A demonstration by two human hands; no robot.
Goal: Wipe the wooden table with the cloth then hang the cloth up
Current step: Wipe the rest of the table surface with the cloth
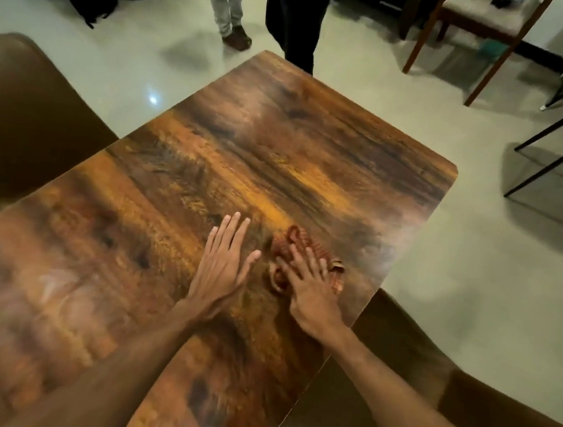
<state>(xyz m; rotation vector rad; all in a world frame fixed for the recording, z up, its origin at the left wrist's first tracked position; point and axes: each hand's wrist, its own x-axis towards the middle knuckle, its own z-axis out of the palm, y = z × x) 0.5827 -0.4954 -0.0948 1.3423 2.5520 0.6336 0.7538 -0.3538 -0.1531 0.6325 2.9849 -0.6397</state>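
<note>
Table: wooden, dark grain, top bare apart from hands and cloth.
Cloth: reddish, bunched, near the right edge, under the right hand.
Right hand: flat, fingers spread, pressing on the cloth.
Left hand: flat, palm down, fingers together, on bare wood just beside the cloth, holding nothing.
Brown chair: at the left edge.
Second brown chair: at the right edge.
Wooden chair: far right, well apart.
Two people's legs: standing beyond the far corner.
</note>
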